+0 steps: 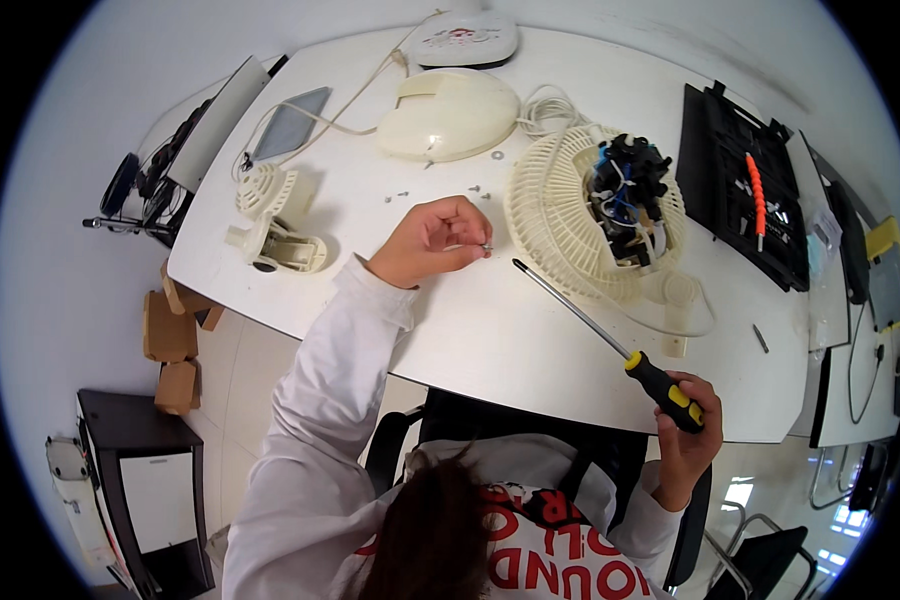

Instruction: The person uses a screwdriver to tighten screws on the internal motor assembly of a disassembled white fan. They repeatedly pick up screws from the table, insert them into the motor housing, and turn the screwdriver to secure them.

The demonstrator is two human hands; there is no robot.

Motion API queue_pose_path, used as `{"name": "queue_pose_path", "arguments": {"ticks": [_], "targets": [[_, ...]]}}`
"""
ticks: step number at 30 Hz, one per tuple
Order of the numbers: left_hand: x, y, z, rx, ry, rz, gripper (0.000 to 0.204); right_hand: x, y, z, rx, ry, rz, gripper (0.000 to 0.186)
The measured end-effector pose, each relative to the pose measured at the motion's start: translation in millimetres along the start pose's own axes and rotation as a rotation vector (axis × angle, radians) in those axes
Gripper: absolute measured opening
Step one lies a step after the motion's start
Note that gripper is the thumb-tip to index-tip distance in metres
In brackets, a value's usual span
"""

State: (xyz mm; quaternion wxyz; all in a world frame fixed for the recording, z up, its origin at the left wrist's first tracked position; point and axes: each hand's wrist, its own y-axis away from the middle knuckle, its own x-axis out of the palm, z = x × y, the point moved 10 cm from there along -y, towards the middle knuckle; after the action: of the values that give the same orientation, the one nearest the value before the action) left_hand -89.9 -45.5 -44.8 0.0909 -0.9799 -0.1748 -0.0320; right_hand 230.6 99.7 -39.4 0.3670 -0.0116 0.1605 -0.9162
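My left hand (433, 241) is closed in a pinch above the white table, with a small screw (487, 248) between thumb and fingertips. Wrapped round the black and yellow handle of a long screwdriver (660, 388), my right hand (692, 432) is at the table's near right edge. The screwdriver's tip points up and left, a little short of the pinched screw. Just beyond that tip lies a cream fan grille (550, 205), with a fan motor assembly (630, 200) of black parts and wires on it. Several loose screws (475, 189) and a washer (497, 155) lie beyond my left hand.
A cream fan base (450, 115) with a cord is at the back, near a grey tablet-like panel (292, 124). Another cream fan part (275, 225) stands at left. On the right are an open black tool case (705, 165), an orange flexible shaft (755, 190) and a small bit (760, 338).
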Motion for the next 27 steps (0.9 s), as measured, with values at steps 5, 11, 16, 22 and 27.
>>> {"name": "queue_pose_path", "arguments": {"ticks": [5,11,16,22,27], "targets": [[4.7,-0.2,2.6,-0.036,0.030,0.028,0.016,6.5,-0.4,-9.7,0.022,-0.034,0.012,0.037],[6.9,0.5,-1.5,-0.032,-0.017,0.025,0.016,15.5,-4.6,-13.1,0.046,-0.040,0.040,0.036],[7.1,1.3,-1.0,-0.044,-0.038,0.027,0.016,16.6,-4.7,-17.0,0.061,-0.013,0.034,0.035],[4.7,2.5,2.3,-0.051,-0.038,0.031,0.014,15.8,-5.2,-20.4,0.108,-0.056,0.062,0.036],[7.6,2.8,2.5,-0.057,0.018,0.056,0.012,14.0,-4.4,-23.4,0.165,-0.131,0.042,0.037]]}}
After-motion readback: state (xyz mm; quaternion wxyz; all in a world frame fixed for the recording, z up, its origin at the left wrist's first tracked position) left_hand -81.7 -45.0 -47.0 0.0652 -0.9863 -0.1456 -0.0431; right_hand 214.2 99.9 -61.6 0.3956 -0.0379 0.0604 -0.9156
